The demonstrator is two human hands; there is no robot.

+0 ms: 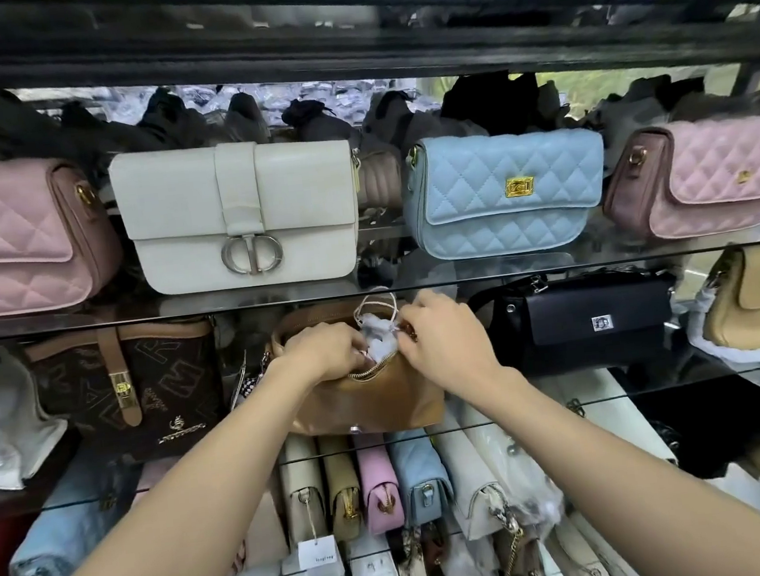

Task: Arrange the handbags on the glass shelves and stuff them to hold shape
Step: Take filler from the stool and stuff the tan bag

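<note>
Tan handbag [371, 397], frame centre: left hand [324, 353] and right hand [440, 337] gripping white stuffing [382, 346] at its zipper; pressing deeper looks next.

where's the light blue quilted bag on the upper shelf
The light blue quilted bag stands right of centre on the upper glass shelf, between the white bag and a pink quilted bag.

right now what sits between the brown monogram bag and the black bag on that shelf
The tan bag, open, white stuffing showing, both hands at its mouth: left hand, right hand. Head view.
</note>
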